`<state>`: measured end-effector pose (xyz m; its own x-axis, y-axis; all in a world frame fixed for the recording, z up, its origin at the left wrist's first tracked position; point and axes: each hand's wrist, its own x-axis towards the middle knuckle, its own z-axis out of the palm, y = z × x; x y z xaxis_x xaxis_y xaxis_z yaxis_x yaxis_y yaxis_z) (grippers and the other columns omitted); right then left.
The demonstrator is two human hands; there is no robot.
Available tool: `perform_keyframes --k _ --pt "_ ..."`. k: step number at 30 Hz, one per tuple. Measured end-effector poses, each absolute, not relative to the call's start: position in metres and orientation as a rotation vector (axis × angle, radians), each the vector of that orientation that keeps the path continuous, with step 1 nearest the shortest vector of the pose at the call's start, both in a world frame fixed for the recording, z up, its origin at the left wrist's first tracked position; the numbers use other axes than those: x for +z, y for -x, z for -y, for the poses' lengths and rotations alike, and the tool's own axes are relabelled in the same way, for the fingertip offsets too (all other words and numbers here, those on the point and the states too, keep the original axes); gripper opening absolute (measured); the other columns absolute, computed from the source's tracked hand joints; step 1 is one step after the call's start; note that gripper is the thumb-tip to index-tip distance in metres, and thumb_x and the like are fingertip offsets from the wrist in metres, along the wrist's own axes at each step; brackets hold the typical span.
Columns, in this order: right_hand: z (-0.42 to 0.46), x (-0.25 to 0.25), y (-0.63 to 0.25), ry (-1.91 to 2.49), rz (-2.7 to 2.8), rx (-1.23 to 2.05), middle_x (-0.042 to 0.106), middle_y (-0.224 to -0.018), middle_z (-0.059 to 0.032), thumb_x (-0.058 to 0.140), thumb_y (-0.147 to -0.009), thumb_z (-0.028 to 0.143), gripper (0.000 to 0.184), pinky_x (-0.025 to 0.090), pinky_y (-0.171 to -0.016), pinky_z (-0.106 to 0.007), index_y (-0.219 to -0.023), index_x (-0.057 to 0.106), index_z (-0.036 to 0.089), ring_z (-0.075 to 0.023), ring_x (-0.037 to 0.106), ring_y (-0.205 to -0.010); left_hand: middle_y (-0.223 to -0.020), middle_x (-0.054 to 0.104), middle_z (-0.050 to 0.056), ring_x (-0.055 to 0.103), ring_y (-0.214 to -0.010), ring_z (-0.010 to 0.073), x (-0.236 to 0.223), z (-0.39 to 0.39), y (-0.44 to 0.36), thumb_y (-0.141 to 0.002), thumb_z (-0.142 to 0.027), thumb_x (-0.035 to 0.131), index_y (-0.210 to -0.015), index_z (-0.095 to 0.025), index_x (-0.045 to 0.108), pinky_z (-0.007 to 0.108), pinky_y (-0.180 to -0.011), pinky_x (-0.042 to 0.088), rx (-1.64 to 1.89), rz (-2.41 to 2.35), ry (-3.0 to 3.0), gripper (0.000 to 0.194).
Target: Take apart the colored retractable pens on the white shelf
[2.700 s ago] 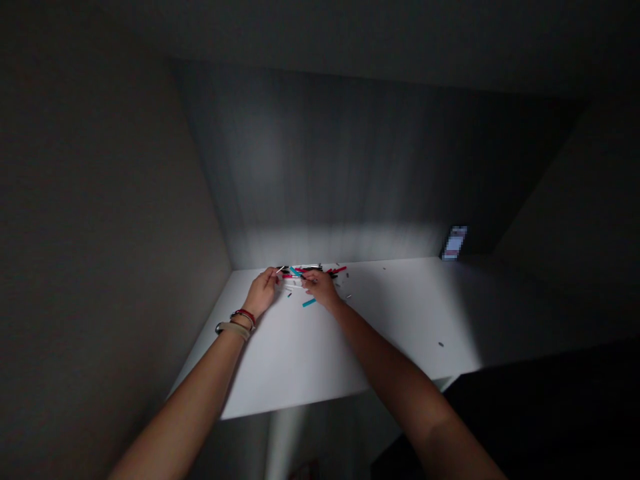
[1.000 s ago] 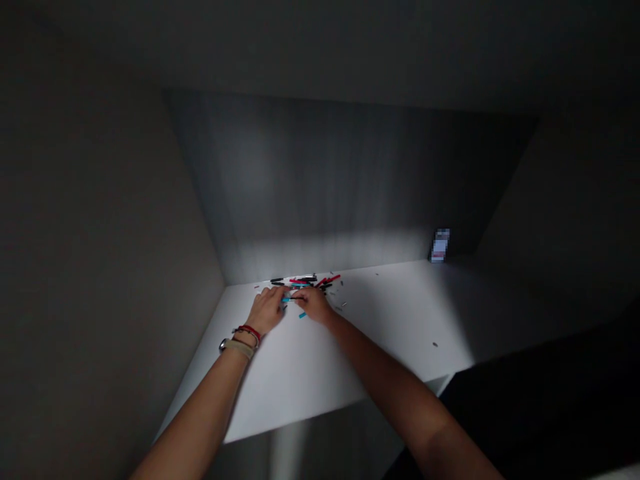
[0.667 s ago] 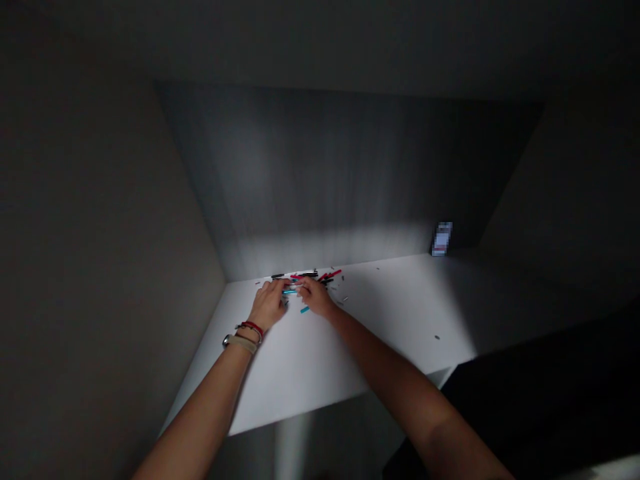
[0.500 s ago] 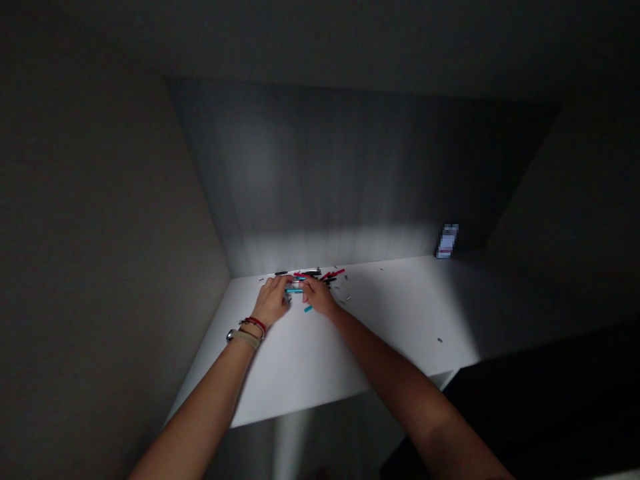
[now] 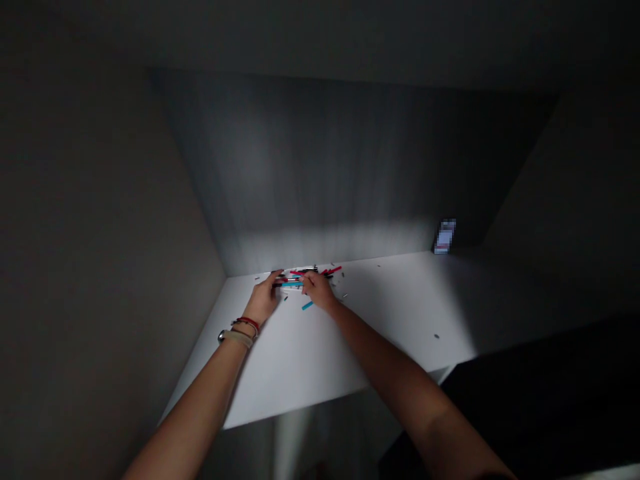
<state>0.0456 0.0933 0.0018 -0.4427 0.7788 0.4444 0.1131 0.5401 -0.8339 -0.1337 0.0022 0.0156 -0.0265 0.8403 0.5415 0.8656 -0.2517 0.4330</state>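
Between my hands lies a slim blue pen [image 5: 291, 284], level, with a dark end at the left. The fingers of my left hand [image 5: 263, 300] close around that dark end. My right hand [image 5: 321, 291] pinches the pen's other end, its fingertips partly hiding it. Just behind my hands is a loose heap of red, black and blue pen parts, among them a red stick [image 5: 334, 270]. A short blue tube [image 5: 307, 305] rests in front of my right hand. Small pieces too tiny to name are scattered around.
The white tabletop [image 5: 280, 373] ends at a front edge near my forearms. A grey panel [image 5: 320, 167] rises behind it. At the back right a phone [image 5: 445, 237] leans against the panel. A small dark piece [image 5: 437, 336] lies toward the right front.
My left hand has shifted left, away from my right hand, so more of the blue pen shows between them. My right hand stays nearly in place. The view has tilted slightly.
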Motion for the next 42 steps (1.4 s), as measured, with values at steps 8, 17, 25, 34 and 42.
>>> perform_keyframes --k 8,17,25,34,42 --pt "-0.1 -0.003 -0.047 0.743 1.81 1.116 0.056 -0.05 0.0037 0.05 -0.089 0.039 0.028 0.03 -0.039 -0.017 -0.072 0.055 0.018 -0.0077 0.044 -0.038 -0.101 0.075 0.003 0.067 -0.096 0.025 0.023 -0.002 0.141 -0.085 -0.017 0.052 -0.105 -0.025 0.074 0.037 -0.091 0.05 -1.015 1.93 2.097 0.031" --pt "-0.103 0.003 -0.048 0.755 1.683 1.221 0.054 -0.048 0.0044 0.051 -0.086 0.045 0.031 0.034 -0.036 -0.017 -0.076 0.059 0.017 -0.0081 0.045 -0.035 -0.119 0.069 0.011 0.061 -0.108 0.0267 0.021 -0.002 0.13 -0.088 -0.04 0.057 -0.126 -0.018 0.061 0.038 -0.097 0.046 -1.024 1.88 2.205 0.045" --pt "-0.103 0.002 -0.05 0.764 1.736 1.151 0.054 -0.048 0.0036 0.05 -0.088 0.045 0.032 0.035 -0.037 -0.018 -0.07 0.055 0.019 -0.009 0.046 -0.037 -0.114 0.071 0.007 0.063 -0.105 0.0241 0.022 -0.004 0.134 -0.093 -0.031 0.045 -0.116 -0.024 0.07 0.037 -0.098 0.044 -0.928 1.875 2.244 0.035" --pt "-0.105 0.004 -0.046 0.722 1.71 1.198 0.053 -0.048 0.0042 0.048 -0.087 0.051 0.038 0.034 -0.036 -0.017 -0.068 0.053 0.018 -0.0071 0.043 -0.035 -0.118 0.066 0.012 0.06 -0.109 0.0263 0.022 -0.002 0.136 -0.082 -0.045 0.065 -0.125 -0.018 0.06 0.038 -0.098 0.045 -1.153 1.879 2.053 0.05" --pt "-0.108 -0.001 -0.047 0.727 1.671 1.189 0.054 -0.049 0.0041 0.05 -0.087 0.049 0.034 0.035 -0.038 -0.017 -0.073 0.056 0.018 -0.0078 0.045 -0.038 -0.103 0.074 0.007 0.066 -0.095 0.0231 0.021 -0.005 0.14 -0.094 -0.046 0.044 -0.106 -0.019 0.071 0.036 -0.092 0.048 -1.321 2.019 2.178 0.04"
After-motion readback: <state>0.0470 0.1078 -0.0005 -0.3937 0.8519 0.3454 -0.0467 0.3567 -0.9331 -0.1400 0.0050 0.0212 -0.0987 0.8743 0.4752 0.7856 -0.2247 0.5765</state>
